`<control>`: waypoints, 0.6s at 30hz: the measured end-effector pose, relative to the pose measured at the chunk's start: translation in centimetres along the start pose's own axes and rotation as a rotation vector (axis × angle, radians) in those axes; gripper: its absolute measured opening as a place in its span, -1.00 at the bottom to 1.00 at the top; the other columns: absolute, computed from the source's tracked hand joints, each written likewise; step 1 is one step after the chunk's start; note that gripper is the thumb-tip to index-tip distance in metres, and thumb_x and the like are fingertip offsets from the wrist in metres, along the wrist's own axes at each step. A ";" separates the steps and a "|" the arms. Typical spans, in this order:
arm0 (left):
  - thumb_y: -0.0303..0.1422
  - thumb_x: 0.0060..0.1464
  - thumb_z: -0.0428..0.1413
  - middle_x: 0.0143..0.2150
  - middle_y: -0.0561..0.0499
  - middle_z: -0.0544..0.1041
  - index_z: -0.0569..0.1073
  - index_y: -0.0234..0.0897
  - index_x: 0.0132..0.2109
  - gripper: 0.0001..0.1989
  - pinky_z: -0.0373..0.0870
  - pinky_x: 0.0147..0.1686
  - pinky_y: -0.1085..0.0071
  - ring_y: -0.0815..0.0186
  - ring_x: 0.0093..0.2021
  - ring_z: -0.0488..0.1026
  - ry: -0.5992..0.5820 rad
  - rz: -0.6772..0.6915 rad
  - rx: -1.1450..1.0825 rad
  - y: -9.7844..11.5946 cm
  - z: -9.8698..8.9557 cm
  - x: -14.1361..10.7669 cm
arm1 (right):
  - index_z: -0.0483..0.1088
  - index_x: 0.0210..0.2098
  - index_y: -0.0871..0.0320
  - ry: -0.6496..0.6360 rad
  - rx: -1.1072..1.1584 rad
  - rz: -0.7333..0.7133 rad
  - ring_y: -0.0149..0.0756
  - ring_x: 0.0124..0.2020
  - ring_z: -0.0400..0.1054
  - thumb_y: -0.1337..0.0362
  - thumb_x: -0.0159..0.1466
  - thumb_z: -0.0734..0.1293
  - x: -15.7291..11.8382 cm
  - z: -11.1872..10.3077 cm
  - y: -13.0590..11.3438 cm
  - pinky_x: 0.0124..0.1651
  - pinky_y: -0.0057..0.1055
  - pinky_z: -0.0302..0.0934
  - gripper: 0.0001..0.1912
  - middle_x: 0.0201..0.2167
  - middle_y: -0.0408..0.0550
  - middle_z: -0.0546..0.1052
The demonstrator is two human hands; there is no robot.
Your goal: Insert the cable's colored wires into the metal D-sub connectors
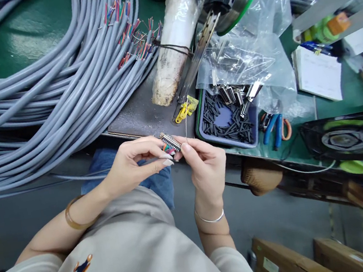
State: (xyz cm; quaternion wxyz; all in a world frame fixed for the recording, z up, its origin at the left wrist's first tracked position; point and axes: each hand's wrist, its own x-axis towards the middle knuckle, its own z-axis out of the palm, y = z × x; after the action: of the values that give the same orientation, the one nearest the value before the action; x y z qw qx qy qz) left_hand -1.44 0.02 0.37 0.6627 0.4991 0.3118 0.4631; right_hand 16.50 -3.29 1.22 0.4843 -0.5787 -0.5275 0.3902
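A small metal multi-pin connector (pixel 169 141) is between my hands, just off the table's front edge, with thin coloured wires (pixel 169 150) at its lower side. My left hand (pixel 141 162) pinches the wires between thumb and fingertips. Around the connector's right end, my right hand (pixel 201 155) has its thumb and index finger pressed together, and a thin strand of wire (pixel 186 128) rises from them. Past the fingertips, a yellow clip-like piece (pixel 183 111) lies at the lower end of a metal arm (pixel 200 52).
Grey cables (pixel 61 94) with stripped ends cover the left. A blue tray (pixel 256 136) holds black tubes and connectors, partly under a clear plastic bag (pixel 256 44). Blue-handled cutters (pixel 273 128), a notepad (pixel 319 71) and a black fan (pixel 350 137) lie rightward; cardboard boxes (pixel 287 260) below.
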 end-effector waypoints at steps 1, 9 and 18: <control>-0.43 0.02 0.40 -0.25 -0.10 0.67 0.64 -0.31 -0.37 -0.91 0.58 -0.29 0.52 0.33 -0.26 0.62 0.031 -0.003 0.032 0.0 0.1 0.1 | 0.66 -0.08 0.06 0.029 -0.068 -0.044 -0.40 -0.50 0.44 0.12 0.37 0.41 0.0 0.0 -0.1 -0.42 -0.43 0.36 -0.76 -0.47 -0.15 0.62; -0.35 -0.06 0.42 -0.36 0.03 0.58 0.49 -0.34 -0.41 -0.75 0.28 -0.64 0.62 0.59 -0.62 0.32 0.211 -0.129 -0.025 0.2 0.6 1.7 | 0.45 -0.05 0.04 0.476 -0.060 -0.385 -0.49 -0.78 0.12 0.20 0.39 0.33 0.3 -0.8 -0.9 -0.71 -0.47 -0.05 -0.84 -0.65 -0.33 0.43; -0.38 -0.08 0.39 -0.43 0.07 0.55 0.43 -0.31 -0.43 -0.74 0.22 -0.64 0.62 0.60 -0.62 0.26 0.210 -0.152 0.011 0.8 1.1 3.1 | 0.42 -0.23 0.07 0.142 -0.168 -0.269 -0.25 -0.10 0.67 0.29 0.38 0.42 0.7 0.0 1.3 -0.10 -0.35 0.59 -0.92 -0.08 -0.04 0.71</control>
State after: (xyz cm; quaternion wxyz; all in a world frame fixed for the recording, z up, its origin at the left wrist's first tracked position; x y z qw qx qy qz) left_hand 0.42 2.60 1.62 0.6568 0.4265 0.4188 0.4596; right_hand 16.90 -2.53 -0.01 0.5181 -0.5675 -0.5954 0.2347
